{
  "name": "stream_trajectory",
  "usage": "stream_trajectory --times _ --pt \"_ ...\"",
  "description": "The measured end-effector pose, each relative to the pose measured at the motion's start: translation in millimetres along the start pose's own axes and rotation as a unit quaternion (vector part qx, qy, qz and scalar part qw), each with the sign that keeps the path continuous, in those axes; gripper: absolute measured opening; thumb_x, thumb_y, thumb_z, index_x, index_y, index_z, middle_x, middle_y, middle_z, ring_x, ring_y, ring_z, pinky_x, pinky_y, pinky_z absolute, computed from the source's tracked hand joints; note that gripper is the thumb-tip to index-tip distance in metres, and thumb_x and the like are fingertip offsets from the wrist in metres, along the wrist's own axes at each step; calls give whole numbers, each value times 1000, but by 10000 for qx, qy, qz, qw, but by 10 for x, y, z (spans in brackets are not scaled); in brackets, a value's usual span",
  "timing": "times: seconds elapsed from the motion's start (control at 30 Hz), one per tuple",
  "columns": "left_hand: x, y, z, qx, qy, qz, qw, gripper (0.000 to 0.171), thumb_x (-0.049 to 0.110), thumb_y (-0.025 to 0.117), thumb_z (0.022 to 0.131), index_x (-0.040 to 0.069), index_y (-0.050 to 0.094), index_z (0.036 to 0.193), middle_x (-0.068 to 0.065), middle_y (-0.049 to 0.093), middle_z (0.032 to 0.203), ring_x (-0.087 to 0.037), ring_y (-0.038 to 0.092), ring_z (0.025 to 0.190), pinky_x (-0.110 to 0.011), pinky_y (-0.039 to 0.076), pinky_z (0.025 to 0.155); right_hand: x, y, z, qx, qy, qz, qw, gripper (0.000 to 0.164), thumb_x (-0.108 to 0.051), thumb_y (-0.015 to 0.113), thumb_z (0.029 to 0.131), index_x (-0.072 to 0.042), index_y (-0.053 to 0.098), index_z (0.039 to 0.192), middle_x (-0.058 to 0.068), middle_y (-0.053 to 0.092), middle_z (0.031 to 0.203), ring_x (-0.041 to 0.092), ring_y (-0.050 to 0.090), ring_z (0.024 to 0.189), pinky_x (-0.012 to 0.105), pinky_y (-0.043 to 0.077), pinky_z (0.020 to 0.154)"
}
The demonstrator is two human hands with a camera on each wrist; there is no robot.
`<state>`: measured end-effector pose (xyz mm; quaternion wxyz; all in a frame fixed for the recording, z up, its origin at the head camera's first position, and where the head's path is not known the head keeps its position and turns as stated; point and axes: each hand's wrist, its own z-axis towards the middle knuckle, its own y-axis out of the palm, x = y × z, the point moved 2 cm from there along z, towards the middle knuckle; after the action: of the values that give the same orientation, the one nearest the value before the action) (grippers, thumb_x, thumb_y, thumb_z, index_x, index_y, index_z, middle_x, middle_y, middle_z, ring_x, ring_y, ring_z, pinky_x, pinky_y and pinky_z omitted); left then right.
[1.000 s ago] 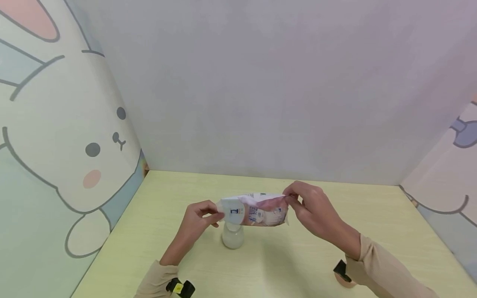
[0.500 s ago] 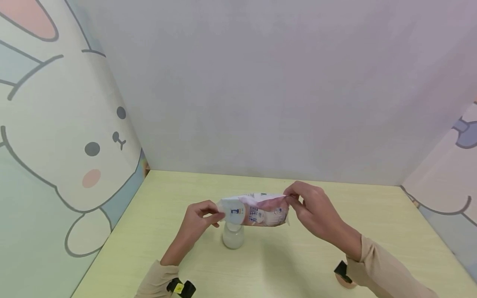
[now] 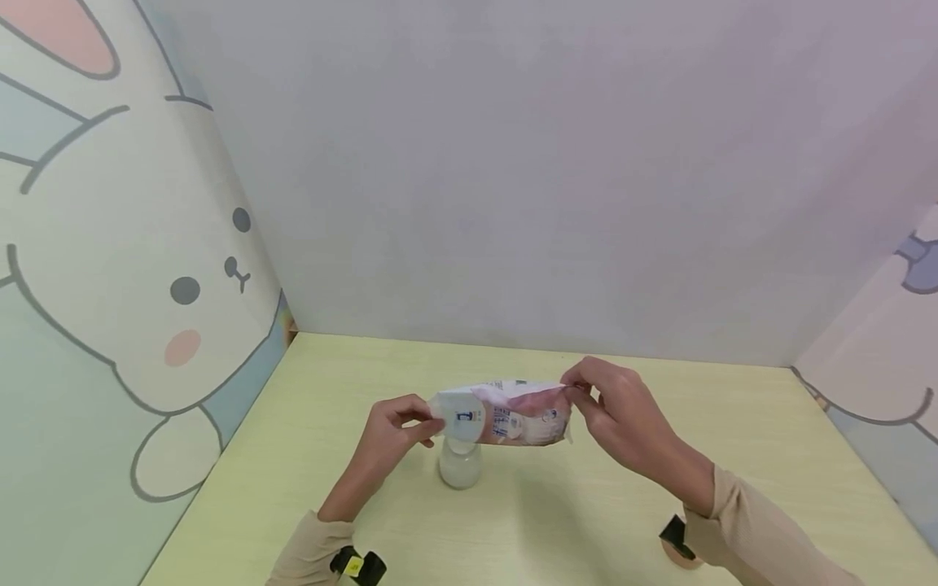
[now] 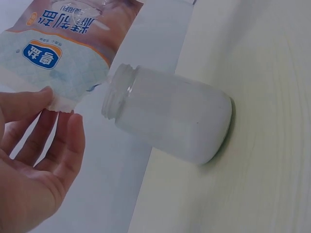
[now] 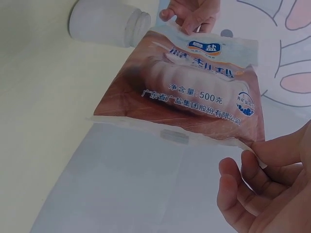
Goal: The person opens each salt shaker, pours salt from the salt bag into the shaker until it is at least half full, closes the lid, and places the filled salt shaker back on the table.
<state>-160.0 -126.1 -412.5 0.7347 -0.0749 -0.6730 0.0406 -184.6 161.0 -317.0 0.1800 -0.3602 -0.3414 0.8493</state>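
Note:
A salt bag (image 3: 516, 419), printed in pale blue and pink-brown, is held stretched sideways above the table. My left hand (image 3: 392, 431) pinches its pale blue end between thumb and fingers. At the opposite end, my right hand (image 3: 619, 415) pinches a corner of the white seam, clearly seen in the right wrist view on the bag (image 5: 189, 94). Below the bag's left part stands a glass jar (image 3: 460, 468), upright and lidless. White contents fill much of the jar (image 4: 170, 116) in the left wrist view, where a bag corner comes right at its threaded mouth.
A round peach-coloured object (image 3: 680, 557) lies on the pale yellow table (image 3: 352, 366) by the right sleeve, partly hidden by a black wrist strap. A grey wall (image 3: 513, 179) rises behind the table, and a rabbit-printed panel (image 3: 139, 285) stands at the left.
Both hands keep their grip and the bag stays over the jar. The whole head view shifts very slightly; otherwise almost nothing moves.

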Motion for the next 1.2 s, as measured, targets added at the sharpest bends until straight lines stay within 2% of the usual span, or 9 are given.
stream_trajectory --times 0.93,1.2 --pt "-14 7 2 31 -48 -73 10000 7 4 72 82 1 68 87 -15 64 89 -21 63 79 -33 58 65 6 -4 3 56 -20 -47 10000 23 12 59 82 -11 65 84 -7 61 80 7 48 65 21 39 48" --pt "-20 10 1 43 52 -62 10000 8 5 72 82 1 68 87 -15 63 89 -21 63 79 -33 58 65 13 3 -1 76 -38 -17 10000 23 12 59 82 -10 65 84 -6 61 80 7 48 65 20 40 48"
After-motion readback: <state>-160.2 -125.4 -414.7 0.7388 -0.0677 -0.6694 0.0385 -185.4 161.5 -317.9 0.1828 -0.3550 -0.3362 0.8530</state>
